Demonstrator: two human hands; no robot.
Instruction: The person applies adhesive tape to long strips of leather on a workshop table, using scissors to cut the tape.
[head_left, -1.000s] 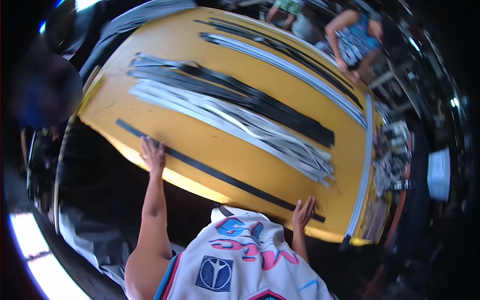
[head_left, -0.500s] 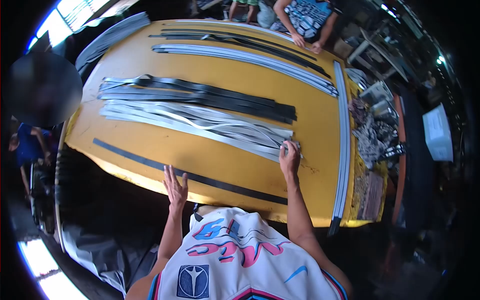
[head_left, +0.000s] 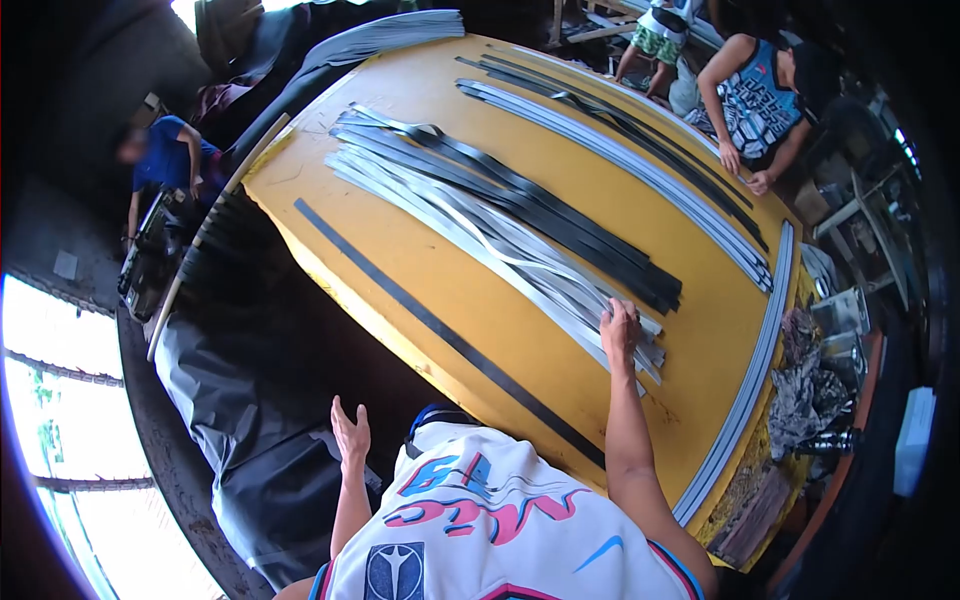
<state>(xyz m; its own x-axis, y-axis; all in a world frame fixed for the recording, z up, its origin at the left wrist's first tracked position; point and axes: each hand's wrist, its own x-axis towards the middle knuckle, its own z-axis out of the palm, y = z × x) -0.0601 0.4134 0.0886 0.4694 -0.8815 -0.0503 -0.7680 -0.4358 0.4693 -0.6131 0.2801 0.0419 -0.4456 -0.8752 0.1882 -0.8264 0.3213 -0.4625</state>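
Note:
On the yellow table (head_left: 470,283) lies a bundle of pale grey strips (head_left: 450,232). My right hand (head_left: 621,328) is at the near right end of this bundle, fingers bent around a strip end. Beyond it is a bundle of dark strips (head_left: 520,200). A single dark strip (head_left: 420,310) lies flat by itself along the near side of the table. My left hand (head_left: 350,430) hangs off the table's near edge with its fingers apart, holding nothing.
Long grey strips (head_left: 610,160) and thin black strips (head_left: 640,135) lie on the far side. More grey strips (head_left: 745,400) run down the right edge, beside crumpled material (head_left: 805,400). A person (head_left: 760,110) leans at the far corner; another person (head_left: 170,160) is at left.
The view has turned, so the table appears more slanted. My left hand has moved off the single dark strip, past the table's edge. My right hand stays at the pale bundle's end.

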